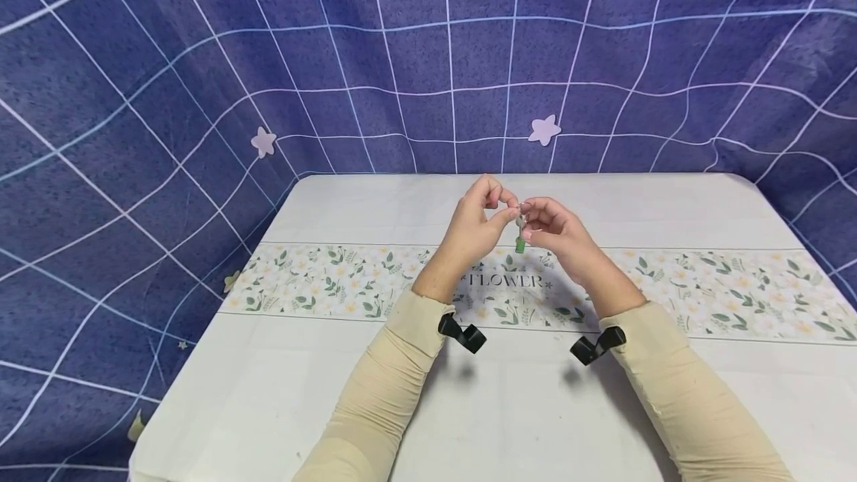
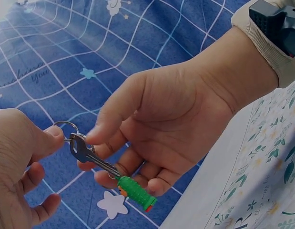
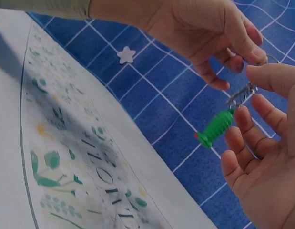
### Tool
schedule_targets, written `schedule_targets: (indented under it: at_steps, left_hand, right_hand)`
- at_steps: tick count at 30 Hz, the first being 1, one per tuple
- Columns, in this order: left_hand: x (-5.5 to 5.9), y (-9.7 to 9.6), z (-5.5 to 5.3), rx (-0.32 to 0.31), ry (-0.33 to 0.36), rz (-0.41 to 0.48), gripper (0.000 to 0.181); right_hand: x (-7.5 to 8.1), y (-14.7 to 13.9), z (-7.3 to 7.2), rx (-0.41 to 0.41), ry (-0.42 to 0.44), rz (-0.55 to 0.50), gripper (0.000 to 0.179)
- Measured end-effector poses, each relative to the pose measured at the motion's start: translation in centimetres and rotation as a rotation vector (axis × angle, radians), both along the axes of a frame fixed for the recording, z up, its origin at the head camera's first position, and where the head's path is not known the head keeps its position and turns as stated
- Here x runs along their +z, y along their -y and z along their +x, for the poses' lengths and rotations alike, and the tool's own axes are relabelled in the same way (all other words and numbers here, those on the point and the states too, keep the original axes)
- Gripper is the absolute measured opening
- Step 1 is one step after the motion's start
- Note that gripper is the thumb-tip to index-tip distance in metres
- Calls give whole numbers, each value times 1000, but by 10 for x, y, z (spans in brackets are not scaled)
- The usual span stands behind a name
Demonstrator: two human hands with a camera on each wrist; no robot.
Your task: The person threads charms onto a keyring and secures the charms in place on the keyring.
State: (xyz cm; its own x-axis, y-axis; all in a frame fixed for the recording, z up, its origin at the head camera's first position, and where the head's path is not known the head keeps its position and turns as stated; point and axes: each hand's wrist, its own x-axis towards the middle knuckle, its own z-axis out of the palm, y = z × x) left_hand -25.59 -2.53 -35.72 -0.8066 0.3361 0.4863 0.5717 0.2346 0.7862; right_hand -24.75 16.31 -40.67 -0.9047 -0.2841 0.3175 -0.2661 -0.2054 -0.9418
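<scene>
A metal key ring [image 2: 67,125] carries a silver key [image 2: 80,149] and a small green charm [image 2: 136,192] with a red end. The left hand [image 1: 477,225] pinches the ring between thumb and index finger, its other fingers loosely bent. From the other side, the right hand [image 1: 559,233] holds the ring near the key's head with thumb and fingertips; the exact contact is partly hidden. Below the fingers, the charm [image 3: 216,126] dangles in the air above the table. In the right wrist view the key [image 3: 242,94] is partly covered by the right hand's fingers.
Under both hands lies a white tablecloth [image 1: 294,378] with a floral band reading "FLOWER". A dark blue curtain [image 1: 402,58] with white grid lines and stars hangs behind the table and along its left side. Black straps [image 1: 462,332] sit on both wrists.
</scene>
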Motion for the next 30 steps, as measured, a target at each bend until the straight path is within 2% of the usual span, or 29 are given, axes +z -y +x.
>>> schedule_targets:
  at_steps: [7, 15, 30]
  left_hand:
    - [0, 0, -1, 6, 13, 9, 38]
    - [-1, 1, -2, 0, -34, 12, 39]
    - [-2, 3, -4, 9, -18, 17, 38]
  right_hand:
    - [-7, -5, -4, 49, -4, 121, 44]
    - [-15, -6, -7, 74, 7, 210, 39]
    - [-16, -9, -7, 65, -41, 238, 15]
